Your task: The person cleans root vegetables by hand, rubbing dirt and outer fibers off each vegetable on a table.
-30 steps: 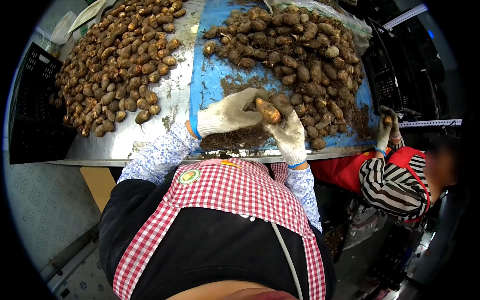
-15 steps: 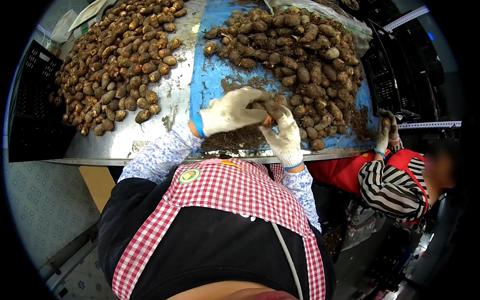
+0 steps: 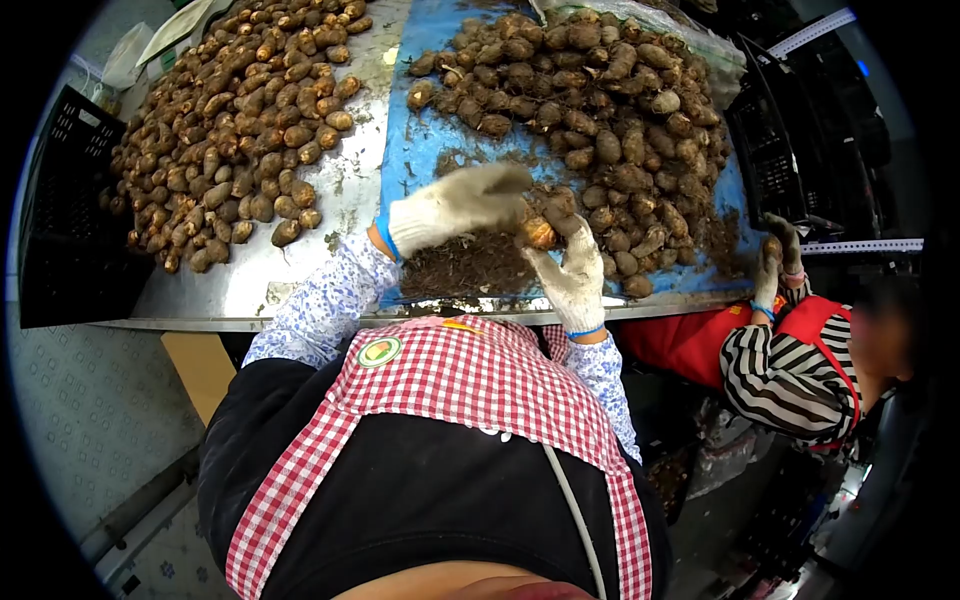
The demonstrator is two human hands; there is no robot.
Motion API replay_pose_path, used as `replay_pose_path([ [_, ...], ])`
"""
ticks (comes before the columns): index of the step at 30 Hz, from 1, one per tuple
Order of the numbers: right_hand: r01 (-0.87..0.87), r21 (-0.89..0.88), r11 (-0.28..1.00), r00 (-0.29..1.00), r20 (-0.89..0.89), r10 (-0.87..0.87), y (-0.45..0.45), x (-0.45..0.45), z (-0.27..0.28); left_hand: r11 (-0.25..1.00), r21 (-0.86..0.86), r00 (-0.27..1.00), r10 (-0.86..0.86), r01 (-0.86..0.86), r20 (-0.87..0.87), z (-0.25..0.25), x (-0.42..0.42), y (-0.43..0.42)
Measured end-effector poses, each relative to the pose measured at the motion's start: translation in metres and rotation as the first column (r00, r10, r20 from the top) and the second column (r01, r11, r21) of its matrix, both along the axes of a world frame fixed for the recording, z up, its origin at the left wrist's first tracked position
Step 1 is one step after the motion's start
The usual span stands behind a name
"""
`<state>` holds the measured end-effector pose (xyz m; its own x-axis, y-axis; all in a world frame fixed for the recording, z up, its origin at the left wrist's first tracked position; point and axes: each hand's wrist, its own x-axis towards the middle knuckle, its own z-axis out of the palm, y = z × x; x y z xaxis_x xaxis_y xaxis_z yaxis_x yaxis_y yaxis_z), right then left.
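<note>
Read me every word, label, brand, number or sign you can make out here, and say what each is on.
No text is readable.
Round badge on the checked apron: any lettering too small to read.
White label on the black crate at left: too small to read.
Yellow mark on the co-worker's red apron: too small to tell whether it is lettering.

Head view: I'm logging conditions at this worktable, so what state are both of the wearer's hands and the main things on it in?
Right hand: gloved, gripping
Held tuber: partly covered, orange-brown end showing
Left hand: gloved, blurred; grip unclear
Left pile: loose, fairly clean
Right pile: loose, dirtier
Blue sheet: soiled
Dark debris: scattered on the blue sheet
Metal tabletop: dirt-flecked
</note>
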<state>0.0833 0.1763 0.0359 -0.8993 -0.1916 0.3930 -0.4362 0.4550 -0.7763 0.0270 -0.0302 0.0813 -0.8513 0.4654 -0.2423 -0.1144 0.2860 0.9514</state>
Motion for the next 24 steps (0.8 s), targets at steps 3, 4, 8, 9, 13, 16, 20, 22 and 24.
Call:
replay_pose_path([
  [3,-0.046,-0.246,0.968,0.992,0.103,0.073,-0.014,0.005,0.005,0.997,0.047,0.979,-0.046,0.056,-0.2,-0.007,0.014,-0.003],
  [4,-0.05,-0.325,0.944,0.986,0.134,0.099,-0.017,0.007,0.005,0.995,0.1,0.974,0.007,0.016,-0.228,-0.005,0.016,-0.003],
  [8,0.028,-0.677,0.736,0.889,0.354,0.292,-0.012,0.006,0.011,0.96,0.273,0.969,0.127,-0.066,-0.212,-0.011,0.023,0.007],
  [9,-0.04,-0.504,0.863,0.961,0.217,0.171,-0.018,0.005,0.007,0.992,0.073,0.965,0.122,-0.107,-0.234,-0.005,0.025,0.01],
  [13,0.025,-0.253,0.967,0.969,0.245,0.039,-0.026,0.013,0.001,0.97,-0.154,0.979,0.171,-0.187,-0.111,0.002,0.023,0.014],
  [16,0.033,-0.066,0.997,0.988,0.155,-0.022,-0.029,0.012,0.024,0.936,0.234,0.95,0.208,-0.263,0.234,-0.032,0.002,0.008],
  [20,-0.018,-0.105,0.994,0.984,0.175,0.036,-0.031,0.013,0.023,0.902,0.312,0.953,0.3,-0.298,0.04,-0.046,-0.008,-0.001],
  [22,-0.044,-0.317,0.947,0.993,0.094,0.078,-0.026,0.007,0.006,0.933,0.046,0.878,0.352,-0.357,-0.323,-0.06,-0.021,-0.005],
  [24,0.013,-0.075,0.997,0.997,0.075,-0.008,-0.02,0.008,0.015,0.936,0.015,0.904,0.344,-0.352,-0.254,-0.055,-0.019,-0.01],
])
